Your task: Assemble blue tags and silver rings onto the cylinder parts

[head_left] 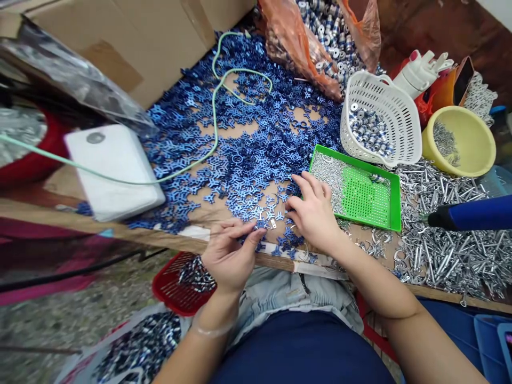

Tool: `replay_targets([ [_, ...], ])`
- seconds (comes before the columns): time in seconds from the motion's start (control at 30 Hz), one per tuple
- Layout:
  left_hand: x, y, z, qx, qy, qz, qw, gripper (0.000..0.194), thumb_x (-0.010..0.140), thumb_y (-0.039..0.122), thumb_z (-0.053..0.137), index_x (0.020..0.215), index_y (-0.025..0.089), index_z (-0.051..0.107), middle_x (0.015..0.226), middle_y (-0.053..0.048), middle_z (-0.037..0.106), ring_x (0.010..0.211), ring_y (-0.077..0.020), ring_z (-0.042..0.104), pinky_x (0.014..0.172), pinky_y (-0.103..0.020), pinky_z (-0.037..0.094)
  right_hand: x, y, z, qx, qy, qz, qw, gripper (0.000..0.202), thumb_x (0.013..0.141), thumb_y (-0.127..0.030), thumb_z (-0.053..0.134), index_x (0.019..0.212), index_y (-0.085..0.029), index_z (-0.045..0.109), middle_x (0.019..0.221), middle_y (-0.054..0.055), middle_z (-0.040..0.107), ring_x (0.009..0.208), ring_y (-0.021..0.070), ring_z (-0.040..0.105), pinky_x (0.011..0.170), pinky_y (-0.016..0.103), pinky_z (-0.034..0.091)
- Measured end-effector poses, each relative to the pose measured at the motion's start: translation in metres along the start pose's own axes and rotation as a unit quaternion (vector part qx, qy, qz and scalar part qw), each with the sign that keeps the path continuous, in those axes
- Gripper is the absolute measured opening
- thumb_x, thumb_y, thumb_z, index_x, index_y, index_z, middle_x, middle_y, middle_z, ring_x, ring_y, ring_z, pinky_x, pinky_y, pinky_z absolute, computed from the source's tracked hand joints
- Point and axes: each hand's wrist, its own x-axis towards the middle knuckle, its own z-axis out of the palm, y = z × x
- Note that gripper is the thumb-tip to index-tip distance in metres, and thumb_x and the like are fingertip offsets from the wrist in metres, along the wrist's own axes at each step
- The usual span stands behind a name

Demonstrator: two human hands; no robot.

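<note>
Near the table's front edge, my left hand [232, 253] pinches a small blue three-armed piece [261, 224] between thumb and forefinger. A small silver plate [273, 223] lies just right of those fingertips. My right hand [314, 213] rests over the table, fingers spread and bent, its tips among loose blue pieces at the left side of a green tray [396, 208]. Nothing can be seen held in it. Many blue three-armed pieces [248, 160] cover the table beyond both hands. The tray holds tiny silver parts and one blue-and-silver cylinder [376, 178].
Behind the tray are a white basket [404, 117] and a yellow bowl [476, 144]. A blue tool [480, 213] juts in over silver pins [448, 256] at right. A white scale [114, 170] and green cord [216, 106] lie left. A red basket [176, 298] sits below the edge.
</note>
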Motion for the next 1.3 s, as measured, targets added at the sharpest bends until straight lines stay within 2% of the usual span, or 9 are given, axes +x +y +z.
replay_targets([
  [0.13, 0.000, 0.000, -0.002, -0.008, -0.006, -0.008, 1.000, 0.019, 0.065, 0.013, 0.076, 0.080, 0.022, 0.069, 0.069, 0.002, 0.055, 0.067, -0.0105, 0.052, 0.062, -0.026, 0.044, -0.030, -0.001, -0.013, 0.023, 0.103, 0.009, 0.994, 0.013, 0.083, -0.028, 0.058, 0.073, -0.024, 0.064, 0.094, 0.002, 0.063, 0.094, 0.0203, 0.048, 0.080, 0.036, 0.029],
  [0.23, 0.001, 0.000, -0.002, -0.011, -0.006, -0.009, 1.000, 0.019, 0.065, 0.013, 0.076, 0.081, 0.023, 0.069, 0.070, 0.002, 0.055, 0.067, -0.0103, 0.052, 0.061, -0.025, 0.044, -0.063, 0.002, -0.014, 0.021, 0.111, 0.006, 0.994, 0.015, 0.085, -0.022, 0.055, 0.072, -0.022, 0.064, 0.069, 0.000, 0.061, 0.072, 0.0155, 0.045, 0.069, 0.032, 0.026],
  [0.47, 0.000, 0.008, -0.001, 0.017, -0.028, 0.017, 0.999, 0.020, 0.066, 0.014, 0.075, 0.082, 0.024, 0.069, 0.069, 0.002, 0.056, 0.068, -0.0119, 0.053, 0.061, -0.027, 0.043, -0.089, 0.015, -0.005, 0.131, 0.009, 0.103, 0.986, 0.010, 0.083, -0.027, 0.059, 0.090, -0.027, 0.066, 0.082, -0.001, 0.062, 0.077, 0.0161, 0.046, 0.073, 0.033, 0.027],
  [0.6, -0.003, 0.019, -0.004, -0.007, -0.094, 0.016, 0.995, 0.023, 0.067, 0.012, 0.074, 0.085, 0.024, 0.068, 0.071, 0.002, 0.054, 0.067, -0.0113, 0.051, 0.060, -0.027, 0.042, -0.082, 0.014, -0.007, 0.120, -0.063, 0.140, 0.981, 0.011, 0.080, -0.026, 0.062, 0.091, -0.024, 0.065, 0.084, 0.003, 0.057, 0.083, 0.0197, 0.045, 0.073, 0.034, 0.027],
  [0.67, -0.005, 0.025, -0.004, -0.011, -0.133, 0.025, 0.991, 0.023, 0.067, 0.012, 0.074, 0.086, 0.024, 0.067, 0.071, 0.003, 0.053, 0.067, -0.0111, 0.051, 0.059, -0.026, 0.041, -0.081, 0.011, -0.011, 0.151, -0.056, 0.164, 0.973, 0.005, 0.079, -0.024, 0.063, 0.084, -0.024, 0.065, 0.084, 0.003, 0.057, 0.084, 0.0206, 0.046, 0.075, 0.037, 0.028],
  [0.73, -0.007, 0.030, -0.001, -0.001, -0.168, 0.051, 0.985, 0.023, 0.068, 0.012, 0.074, 0.087, 0.023, 0.067, 0.071, 0.003, 0.053, 0.067, -0.0114, 0.050, 0.060, -0.026, 0.041, -0.082, 0.007, -0.019, 0.253, -0.013, 0.212, 0.944, 0.002, 0.077, -0.026, 0.065, 0.079, -0.025, 0.066, 0.083, 0.002, 0.057, 0.085, 0.0204, 0.047, 0.078, 0.039, 0.030],
  [0.87, -0.008, 0.042, 0.008, 0.025, -0.195, 0.123, 0.973, 0.021, 0.069, 0.012, 0.074, 0.086, 0.021, 0.066, 0.070, 0.003, 0.052, 0.068, -0.0119, 0.049, 0.063, -0.027, 0.041, -0.083, -0.006, -0.038, 0.533, 0.065, 0.277, 0.797, 0.007, 0.072, -0.033, 0.070, 0.075, -0.027, 0.067, 0.082, -0.001, 0.054, 0.083, 0.0168, 0.051, 0.077, 0.035, 0.038],
  [0.93, -0.007, 0.047, 0.012, 0.033, -0.193, 0.154, 0.968, 0.018, 0.071, 0.012, 0.072, 0.085, 0.020, 0.065, 0.069, 0.002, 0.051, 0.067, -0.0123, 0.049, 0.063, -0.028, 0.042, -0.084, -0.014, -0.043, 0.570, 0.084, 0.285, 0.766, 0.007, 0.071, -0.033, 0.071, 0.074, -0.028, 0.068, 0.082, -0.001, 0.053, 0.082, 0.0156, 0.051, 0.077, 0.033, 0.039],
  [1.3, -0.005, 0.055, 0.012, 0.113, -0.187, 0.287, 0.933, 0.016, 0.071, 0.015, 0.071, 0.085, 0.021, 0.065, 0.064, 0.001, 0.054, 0.065, -0.0144, 0.049, 0.064, -0.030, 0.043, -0.092, -0.034, -0.032, 0.441, 0.193, 0.288, 0.828, 0.004, 0.076, -0.031, 0.066, 0.078, -0.029, 0.069, 0.087, 0.001, 0.053, 0.086, 0.0182, 0.051, 0.081, 0.039, 0.039],
])
